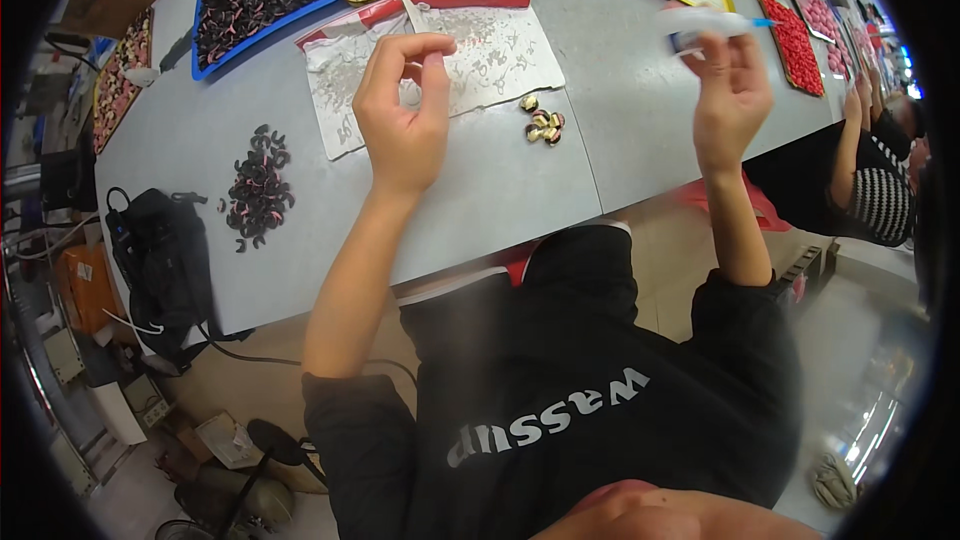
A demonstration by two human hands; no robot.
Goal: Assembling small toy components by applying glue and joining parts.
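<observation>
the left hand [405,130] is raised above the lower-left part of a white sheet with a red upper edge [500,65]. its thumb and index finger are bent toward each other, leaving a narrow gap; whether a small part is gripped cannot be told. the right hand [735,100] grips a white bottle with a slim blue tip [715,24], blurred, above the smooth grey table [480,175]. the bottle lies roughly level, tip toward the right. a small cluster of black-and-gold pieces [543,126] sits just beside the sheet, between the hands. a loose pile of black curved pieces [260,185] lies left of the left hand. a blue-rimmed rectangular tray [204,71] holds similar pieces.
</observation>
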